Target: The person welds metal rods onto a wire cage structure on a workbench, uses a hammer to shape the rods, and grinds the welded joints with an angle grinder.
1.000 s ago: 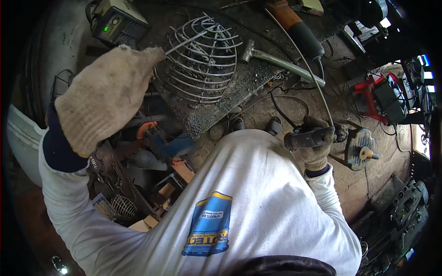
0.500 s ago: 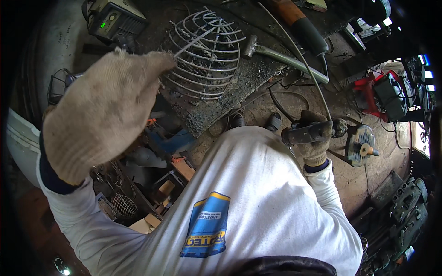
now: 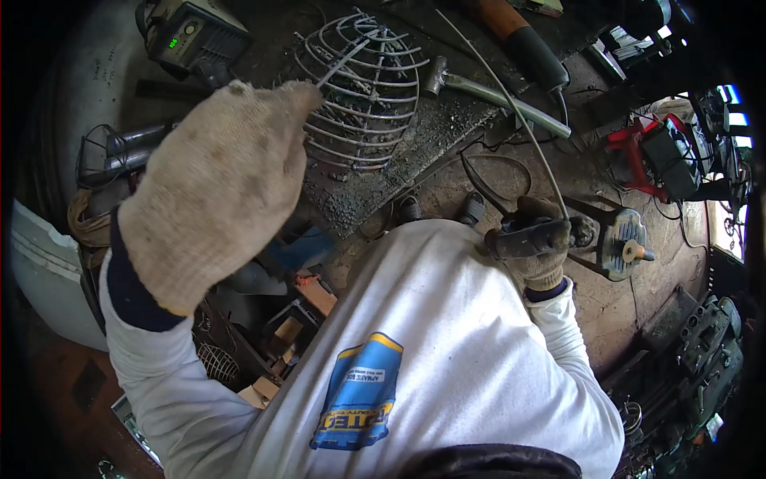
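Note:
My left hand (image 3: 219, 184), in a beige cloth glove, is closed in a pinch on a thin metal rod (image 3: 343, 64). The rod reaches up over the domed wire cage (image 3: 391, 100), which lies on the dark work table; whether it touches the bars I cannot tell. My right hand (image 3: 544, 267), also gloved, is wrapped round a black welding electrode holder (image 3: 519, 241). From its jaw a long, slim welding electrode (image 3: 511, 100) slants up and left, its tip beyond the cage. A hammer (image 3: 495, 100) lies right of the cage, behind the electrode.
A welding machine (image 3: 195, 40) with a lit green display stands at the upper left. An orange and black angle grinder (image 3: 527, 48) lies beyond the hammer. Dark grit covers the table's near corner (image 3: 347, 207). A red stool (image 3: 634, 160) and cables stand off to the right.
My left hand has shifted right, carrying the rod slightly further over the cage. The electrode in my right hand's holder has tilted a little to the left.

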`<state>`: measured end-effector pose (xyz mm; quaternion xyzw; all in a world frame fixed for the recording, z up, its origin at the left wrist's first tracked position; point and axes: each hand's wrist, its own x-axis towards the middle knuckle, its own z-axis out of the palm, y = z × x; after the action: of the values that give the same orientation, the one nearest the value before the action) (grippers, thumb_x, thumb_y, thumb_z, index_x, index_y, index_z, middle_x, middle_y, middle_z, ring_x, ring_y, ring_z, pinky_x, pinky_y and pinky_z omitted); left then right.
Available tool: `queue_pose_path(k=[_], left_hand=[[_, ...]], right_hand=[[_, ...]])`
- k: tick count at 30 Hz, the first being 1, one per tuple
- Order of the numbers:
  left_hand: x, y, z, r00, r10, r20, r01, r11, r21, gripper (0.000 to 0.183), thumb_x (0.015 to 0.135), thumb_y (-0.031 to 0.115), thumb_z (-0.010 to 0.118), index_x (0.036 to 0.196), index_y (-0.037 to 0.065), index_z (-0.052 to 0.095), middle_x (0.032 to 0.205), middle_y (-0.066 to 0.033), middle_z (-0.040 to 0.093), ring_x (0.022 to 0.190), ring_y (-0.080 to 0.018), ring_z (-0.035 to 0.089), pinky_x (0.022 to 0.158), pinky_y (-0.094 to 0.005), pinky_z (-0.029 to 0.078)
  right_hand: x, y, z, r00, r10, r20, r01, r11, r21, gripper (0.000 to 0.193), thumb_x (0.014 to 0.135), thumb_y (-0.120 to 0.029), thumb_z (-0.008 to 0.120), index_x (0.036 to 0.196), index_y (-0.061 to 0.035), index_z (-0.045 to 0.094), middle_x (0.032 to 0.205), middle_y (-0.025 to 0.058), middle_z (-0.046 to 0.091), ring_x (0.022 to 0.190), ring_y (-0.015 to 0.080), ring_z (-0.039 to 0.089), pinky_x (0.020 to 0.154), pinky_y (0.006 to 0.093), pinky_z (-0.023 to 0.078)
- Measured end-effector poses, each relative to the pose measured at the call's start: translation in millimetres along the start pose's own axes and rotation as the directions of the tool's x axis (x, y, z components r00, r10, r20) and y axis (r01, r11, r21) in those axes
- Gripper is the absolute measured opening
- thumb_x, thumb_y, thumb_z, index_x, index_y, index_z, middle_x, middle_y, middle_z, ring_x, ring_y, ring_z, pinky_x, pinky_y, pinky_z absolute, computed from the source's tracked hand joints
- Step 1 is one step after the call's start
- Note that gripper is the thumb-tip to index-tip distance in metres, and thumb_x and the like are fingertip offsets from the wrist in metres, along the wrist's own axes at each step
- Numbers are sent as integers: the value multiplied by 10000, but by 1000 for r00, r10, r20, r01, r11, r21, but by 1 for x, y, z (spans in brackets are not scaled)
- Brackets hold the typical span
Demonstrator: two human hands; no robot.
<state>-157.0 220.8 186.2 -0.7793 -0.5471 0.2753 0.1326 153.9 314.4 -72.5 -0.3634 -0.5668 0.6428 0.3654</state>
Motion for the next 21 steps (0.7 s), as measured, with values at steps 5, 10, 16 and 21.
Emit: queue_pose_path(k=[5, 10, 16, 21], left_hand=[[1, -5, 4, 997, 10, -76, -6, 998, 55, 294, 860, 57, 614, 1150, 13, 625, 1259, -64, 573, 964, -215, 630, 866, -352, 527], [-17, -21, 20, 998, -31, -53, 22, 985, -173, 309, 842, 61, 620, 1145, 7, 627, 1249, -61, 574, 934, -222, 631, 864, -351, 528], [-3, -22, -12, 999, -38, -8, 35, 978, -207, 305, 835, 62, 613, 1133, -1, 637, 1186, -76, 616, 901, -233, 633, 800, -342, 536], [11, -12, -30, 946, -224, 233, 291, 903, -315, 270, 830, 67, 629, 1091, 0, 656, 1194, -77, 632, 879, -187, 648, 767, -278, 552]], right_hand=[[-4, 7, -1, 998, -60, 35, 66, 971, -228, 224, 842, -47, 658, 1050, 34, 664, 794, 74, 693, 688, 143, 645, 626, 264, 520], [-8, 17, -11, 991, -126, 51, 135, 962, -236, 355, 828, -132, 717, 1120, 36, 606, 862, 102, 671, 724, 187, 650, 679, 319, 535], [1, 9, -16, 911, -329, 248, 409, 799, -441, 564, 761, -185, 825, 1218, 6, 555, 959, 87, 658, 741, 170, 646, 722, 330, 547], [12, 9, -21, 994, -5, 113, 16, 996, -93, 169, 805, -29, 675, 967, 18, 678, 808, 96, 676, 682, 164, 653, 608, 291, 511]])
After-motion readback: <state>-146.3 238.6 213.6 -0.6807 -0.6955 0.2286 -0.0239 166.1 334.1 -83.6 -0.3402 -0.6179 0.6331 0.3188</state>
